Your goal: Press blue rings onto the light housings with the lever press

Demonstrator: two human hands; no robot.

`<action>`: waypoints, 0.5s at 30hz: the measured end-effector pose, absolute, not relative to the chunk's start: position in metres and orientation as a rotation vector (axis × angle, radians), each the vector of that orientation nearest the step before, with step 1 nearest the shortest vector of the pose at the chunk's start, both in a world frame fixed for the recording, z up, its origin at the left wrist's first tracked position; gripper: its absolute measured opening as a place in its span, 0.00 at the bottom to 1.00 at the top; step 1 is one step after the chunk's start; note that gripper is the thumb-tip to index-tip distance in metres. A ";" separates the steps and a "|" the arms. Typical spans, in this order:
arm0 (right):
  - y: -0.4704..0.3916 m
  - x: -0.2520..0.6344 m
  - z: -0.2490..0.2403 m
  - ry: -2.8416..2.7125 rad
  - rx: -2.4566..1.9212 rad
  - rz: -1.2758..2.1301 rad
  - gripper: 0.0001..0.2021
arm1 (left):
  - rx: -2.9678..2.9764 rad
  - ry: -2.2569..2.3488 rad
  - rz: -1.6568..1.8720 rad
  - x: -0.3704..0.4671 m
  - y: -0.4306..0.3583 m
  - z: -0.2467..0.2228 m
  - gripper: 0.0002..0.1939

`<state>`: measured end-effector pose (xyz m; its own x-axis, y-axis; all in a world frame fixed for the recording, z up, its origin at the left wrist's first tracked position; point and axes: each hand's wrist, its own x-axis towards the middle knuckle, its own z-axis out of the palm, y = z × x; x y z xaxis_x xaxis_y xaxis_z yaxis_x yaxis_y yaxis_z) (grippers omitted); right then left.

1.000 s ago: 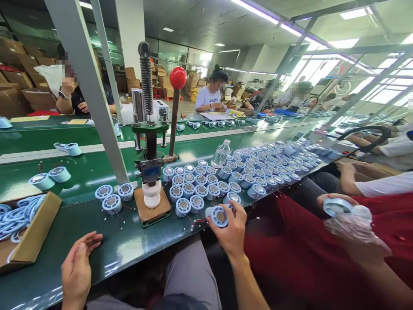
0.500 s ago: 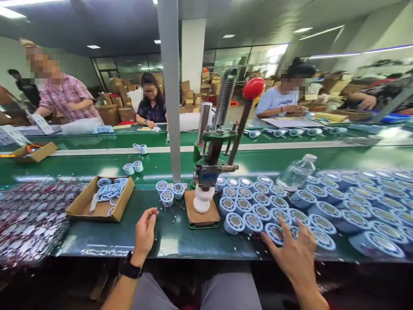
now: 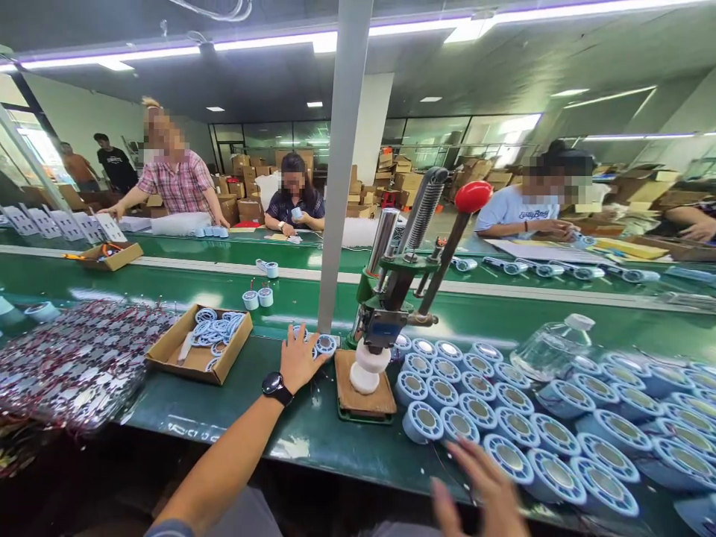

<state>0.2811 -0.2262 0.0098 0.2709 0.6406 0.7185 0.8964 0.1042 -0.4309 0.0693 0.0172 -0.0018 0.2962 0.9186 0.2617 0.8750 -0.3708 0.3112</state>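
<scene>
The left hand [image 3: 300, 365], its closure hidden from view, lay over light-blue, round, plastic-looking housings [image 3: 325, 344] left of the green metal hand press [image 3: 385, 321], toward the far side of the glossy green tabletop [image 3: 224, 418]. The right hand [image 3: 486, 488], blurred, had its fingers apart at the front edge, beside further housings. These were judged light, stiff and somewhat slippery, best taken around the side wall.

Overhead tube lights [image 3: 268, 43] and a bright window [image 3: 39, 149] at far left light the room; white glare spots the green counter [image 3: 224, 406], darkness lies beneath, the right grip [image 3: 484, 488] blurs, edges look stretched
</scene>
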 end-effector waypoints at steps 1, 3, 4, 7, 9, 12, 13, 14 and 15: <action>-0.208 0.261 0.008 -1.618 -1.519 -0.240 0.30 | 2.432 1.659 0.636 0.066 0.017 -0.004 0.26; -0.160 0.226 0.003 -1.868 -1.448 -0.083 0.32 | 2.364 1.534 0.731 0.057 0.017 -0.009 0.24; -0.133 0.211 0.002 -1.962 -1.496 -0.026 0.34 | 2.315 1.462 0.783 0.052 0.017 -0.012 0.23; -0.060 0.183 0.007 -2.131 -1.745 0.104 0.44 | 2.195 1.301 0.894 0.035 0.019 -0.016 0.24; -0.030 0.174 0.013 -2.165 -1.814 0.156 0.47 | 2.148 1.290 0.939 0.022 0.023 -0.018 0.28; -0.014 0.165 0.016 -2.222 -1.771 0.177 0.48 | 2.029 1.288 1.011 0.008 0.031 -0.021 0.29; -0.014 0.162 0.015 -2.246 -1.754 0.178 0.48 | 1.991 1.277 1.025 0.006 0.033 -0.023 0.29; -0.015 0.159 0.013 -2.269 -1.737 0.179 0.48 | 1.956 1.262 1.036 0.004 0.034 -0.025 0.29; -0.017 0.156 0.011 -2.293 -1.722 0.181 0.48 | 1.926 1.244 1.045 0.003 0.035 -0.028 0.29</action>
